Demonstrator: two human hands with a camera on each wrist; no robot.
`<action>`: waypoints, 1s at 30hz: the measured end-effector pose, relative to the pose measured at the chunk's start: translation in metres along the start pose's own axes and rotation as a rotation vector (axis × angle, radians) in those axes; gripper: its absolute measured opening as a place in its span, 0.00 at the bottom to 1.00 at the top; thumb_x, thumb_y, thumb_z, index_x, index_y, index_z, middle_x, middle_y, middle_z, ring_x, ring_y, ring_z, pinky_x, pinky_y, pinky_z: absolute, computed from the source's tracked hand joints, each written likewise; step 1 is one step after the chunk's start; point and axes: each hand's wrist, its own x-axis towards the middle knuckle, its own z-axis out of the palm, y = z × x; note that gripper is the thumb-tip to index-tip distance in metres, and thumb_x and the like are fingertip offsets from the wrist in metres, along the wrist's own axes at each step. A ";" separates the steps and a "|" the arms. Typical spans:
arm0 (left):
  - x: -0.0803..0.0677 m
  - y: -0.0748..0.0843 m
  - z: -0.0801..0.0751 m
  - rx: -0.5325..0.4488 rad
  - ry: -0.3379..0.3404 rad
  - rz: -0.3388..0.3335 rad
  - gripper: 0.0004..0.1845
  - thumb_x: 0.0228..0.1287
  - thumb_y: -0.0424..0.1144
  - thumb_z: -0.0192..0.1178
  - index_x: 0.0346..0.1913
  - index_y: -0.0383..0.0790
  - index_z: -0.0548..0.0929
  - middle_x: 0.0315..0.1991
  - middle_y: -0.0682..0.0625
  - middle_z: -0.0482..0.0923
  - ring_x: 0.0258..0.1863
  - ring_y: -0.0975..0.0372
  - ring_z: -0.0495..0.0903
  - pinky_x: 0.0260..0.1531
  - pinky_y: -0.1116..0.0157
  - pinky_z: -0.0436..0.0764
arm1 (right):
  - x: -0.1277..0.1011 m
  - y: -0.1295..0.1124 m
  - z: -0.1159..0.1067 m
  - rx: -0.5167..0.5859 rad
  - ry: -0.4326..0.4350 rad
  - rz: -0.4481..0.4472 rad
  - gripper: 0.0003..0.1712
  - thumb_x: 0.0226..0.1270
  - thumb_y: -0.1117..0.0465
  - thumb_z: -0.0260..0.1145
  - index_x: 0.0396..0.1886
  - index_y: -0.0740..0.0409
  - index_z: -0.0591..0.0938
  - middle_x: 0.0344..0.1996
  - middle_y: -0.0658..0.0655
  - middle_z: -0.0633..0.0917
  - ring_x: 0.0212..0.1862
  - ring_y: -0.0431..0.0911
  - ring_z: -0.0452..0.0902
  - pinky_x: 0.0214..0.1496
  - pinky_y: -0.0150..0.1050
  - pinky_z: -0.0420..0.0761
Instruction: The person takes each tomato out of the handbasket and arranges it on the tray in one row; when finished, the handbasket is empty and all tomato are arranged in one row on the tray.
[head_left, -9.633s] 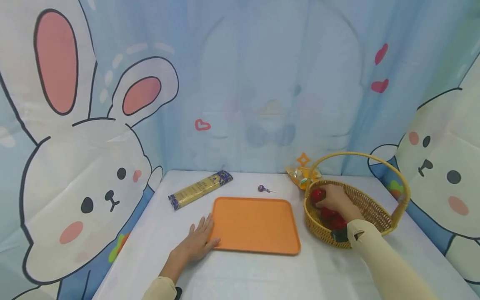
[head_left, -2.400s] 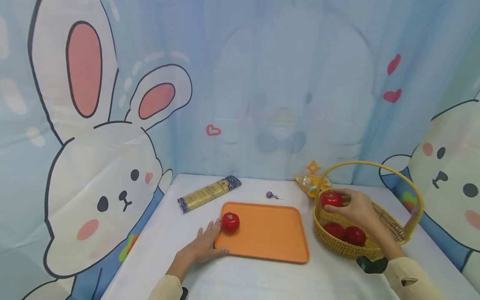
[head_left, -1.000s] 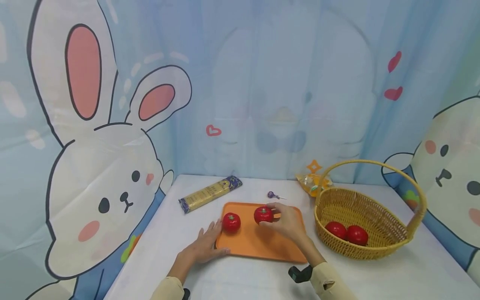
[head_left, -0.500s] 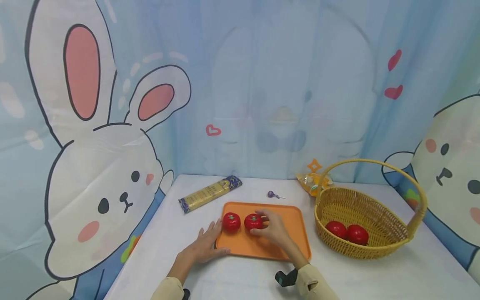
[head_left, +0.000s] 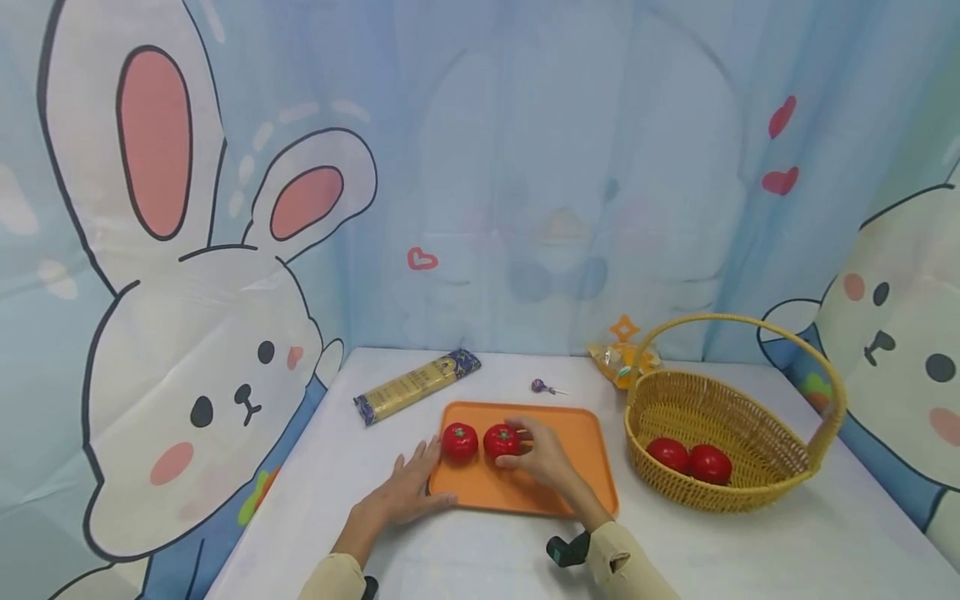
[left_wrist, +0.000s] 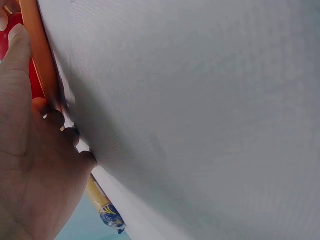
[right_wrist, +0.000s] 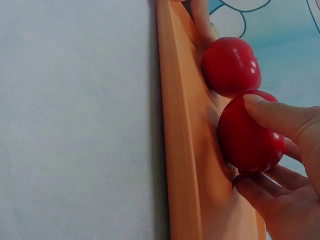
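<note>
An orange tray [head_left: 587,442] lies on the white table. At its left end sits a red tomato [head_left: 460,442] with a small green stem mark. My left hand [head_left: 405,490] rests along the tray's left edge, its fingers extended and its thumb near the front corner. My right hand [head_left: 546,457] has its thumb and fingers around a second red tomato [head_left: 500,442], which sits on the tray just right of the first. Seen from the right wrist, thumb and fingers touch opposite sides of that held tomato [right_wrist: 250,132], close beside the other tomato [right_wrist: 231,67].
To the right stands a yellow wicker basket [head_left: 750,429] with a tall handle, holding two red tomatoes [head_left: 709,464]. Behind the tray lie a long gold-and-blue packet [head_left: 416,386], a lollipop [head_left: 539,386] and a yellow snack bag [head_left: 621,362]. A printed curtain [head_left: 480,167] hangs behind the table.
One tomato went onto the tray's left end. My right hand then carried a second from basket to tray, sliding left beside the first. My left hand stayed at the tray's edge.
</note>
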 end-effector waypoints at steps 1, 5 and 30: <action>0.000 0.000 0.000 0.001 0.000 0.000 0.54 0.66 0.64 0.61 0.82 0.42 0.46 0.83 0.47 0.43 0.81 0.48 0.40 0.76 0.40 0.37 | 0.000 0.000 -0.001 0.002 -0.005 -0.005 0.41 0.48 0.62 0.84 0.64 0.59 0.79 0.59 0.59 0.83 0.59 0.58 0.80 0.59 0.53 0.82; 0.001 -0.001 0.000 0.008 -0.001 0.000 0.54 0.66 0.64 0.61 0.82 0.42 0.46 0.83 0.47 0.42 0.81 0.48 0.39 0.76 0.40 0.38 | 0.002 -0.002 -0.006 0.039 -0.035 -0.015 0.44 0.48 0.63 0.84 0.67 0.59 0.77 0.62 0.60 0.81 0.63 0.59 0.78 0.62 0.53 0.80; 0.001 0.000 0.000 0.015 -0.012 0.007 0.53 0.67 0.64 0.60 0.82 0.41 0.47 0.83 0.45 0.42 0.81 0.46 0.40 0.76 0.39 0.38 | -0.033 0.054 -0.259 -0.128 -0.382 0.180 0.25 0.79 0.48 0.58 0.47 0.68 0.82 0.29 0.57 0.83 0.32 0.49 0.81 0.35 0.42 0.86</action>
